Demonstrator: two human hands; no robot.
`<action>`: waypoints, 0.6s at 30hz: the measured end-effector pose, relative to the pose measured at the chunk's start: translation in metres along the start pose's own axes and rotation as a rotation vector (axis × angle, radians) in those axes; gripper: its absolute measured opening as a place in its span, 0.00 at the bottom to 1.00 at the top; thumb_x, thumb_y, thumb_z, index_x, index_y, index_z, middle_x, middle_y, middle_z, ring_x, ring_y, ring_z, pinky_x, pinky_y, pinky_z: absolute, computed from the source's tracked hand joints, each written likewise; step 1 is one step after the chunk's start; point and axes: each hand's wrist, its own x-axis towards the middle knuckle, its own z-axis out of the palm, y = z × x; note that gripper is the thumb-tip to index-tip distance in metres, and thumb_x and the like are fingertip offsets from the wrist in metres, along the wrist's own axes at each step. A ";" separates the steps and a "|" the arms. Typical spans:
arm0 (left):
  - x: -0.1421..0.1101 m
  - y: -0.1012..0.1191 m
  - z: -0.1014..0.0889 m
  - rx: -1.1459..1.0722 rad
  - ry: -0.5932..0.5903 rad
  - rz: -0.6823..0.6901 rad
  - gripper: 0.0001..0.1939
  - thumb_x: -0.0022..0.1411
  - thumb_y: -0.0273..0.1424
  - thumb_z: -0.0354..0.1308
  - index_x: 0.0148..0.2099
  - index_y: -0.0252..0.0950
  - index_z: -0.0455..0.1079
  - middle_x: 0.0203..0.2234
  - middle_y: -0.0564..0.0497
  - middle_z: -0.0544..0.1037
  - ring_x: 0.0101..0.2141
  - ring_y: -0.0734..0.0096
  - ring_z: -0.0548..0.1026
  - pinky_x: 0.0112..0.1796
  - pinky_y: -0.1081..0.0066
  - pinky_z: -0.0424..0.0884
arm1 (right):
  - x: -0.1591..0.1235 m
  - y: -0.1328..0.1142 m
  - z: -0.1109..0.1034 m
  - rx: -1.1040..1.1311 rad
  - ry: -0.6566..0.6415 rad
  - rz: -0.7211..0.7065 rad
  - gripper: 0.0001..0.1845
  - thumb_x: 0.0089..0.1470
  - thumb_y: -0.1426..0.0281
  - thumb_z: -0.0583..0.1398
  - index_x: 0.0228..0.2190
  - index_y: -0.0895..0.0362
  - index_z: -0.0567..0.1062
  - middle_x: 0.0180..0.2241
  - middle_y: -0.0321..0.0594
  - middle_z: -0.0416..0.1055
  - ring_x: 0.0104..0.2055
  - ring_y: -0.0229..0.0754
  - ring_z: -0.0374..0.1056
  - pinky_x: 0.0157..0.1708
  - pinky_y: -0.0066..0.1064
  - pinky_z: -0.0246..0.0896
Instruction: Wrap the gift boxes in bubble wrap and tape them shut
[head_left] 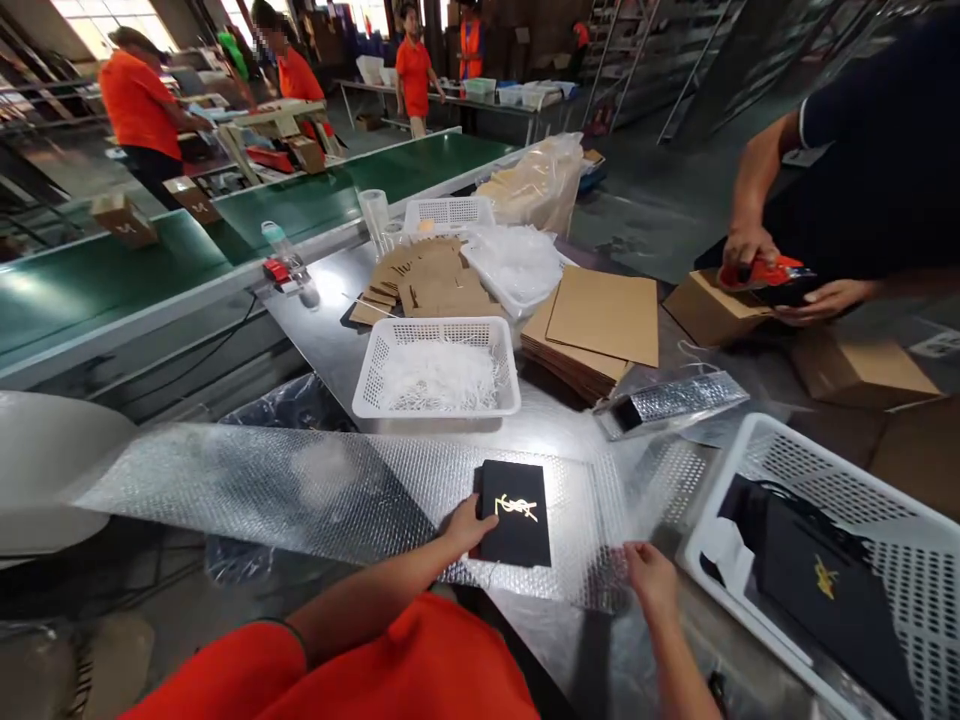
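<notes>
A small black box with a gold logo [516, 512] lies on a long sheet of bubble wrap [300, 490] spread over the metal table. My left hand [466, 526] rests against the box's left edge, fingers curled on it. My right hand [651, 578] pinches the near right edge of the bubble wrap, a short way from the box.
A white basket of white shredded filler [437, 368] stands behind the box. Another white basket [840, 570] at right holds black boxes. Flat cardboard stacks [592, 330], a wrapped parcel [667, 402], a co-worker's hands with a red tape dispenser [765, 275], and a green conveyor [150, 270] lie beyond.
</notes>
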 end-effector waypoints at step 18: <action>-0.012 -0.015 -0.109 1.474 -0.136 0.336 0.41 0.58 0.35 0.61 0.72 0.52 0.54 0.74 0.46 0.45 0.71 0.38 0.43 0.62 0.33 0.48 | -0.153 -0.121 0.131 -0.503 -0.140 -0.128 0.57 0.41 0.49 0.69 0.67 0.56 0.58 0.72 0.63 0.40 0.71 0.78 0.37 0.58 0.76 0.39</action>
